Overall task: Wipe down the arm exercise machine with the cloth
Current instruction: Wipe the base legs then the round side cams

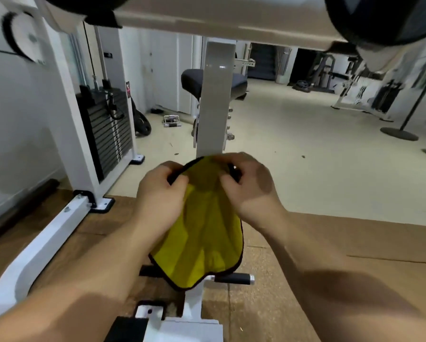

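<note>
A yellow cloth (202, 243) with a dark hem hangs in front of me at the centre of the view. My left hand (157, 193) pinches its top edge on the left and my right hand (251, 186) pinches the top edge on the right. The cloth droops over the white arm exercise machine (214, 99), whose upright post rises just behind my hands. A white crossbar (207, 23) of the machine spans the top of the view, with black pads at both ends. A black seat pad (191, 81) sits behind the post.
A black weight stack (103, 129) stands in the white frame at the left. A black grip handle (234, 278) sticks out below the cloth. Wooden floor panels lie under me, beige floor beyond. Other gym machines (328, 70) and a round-based pole (404, 124) stand far right.
</note>
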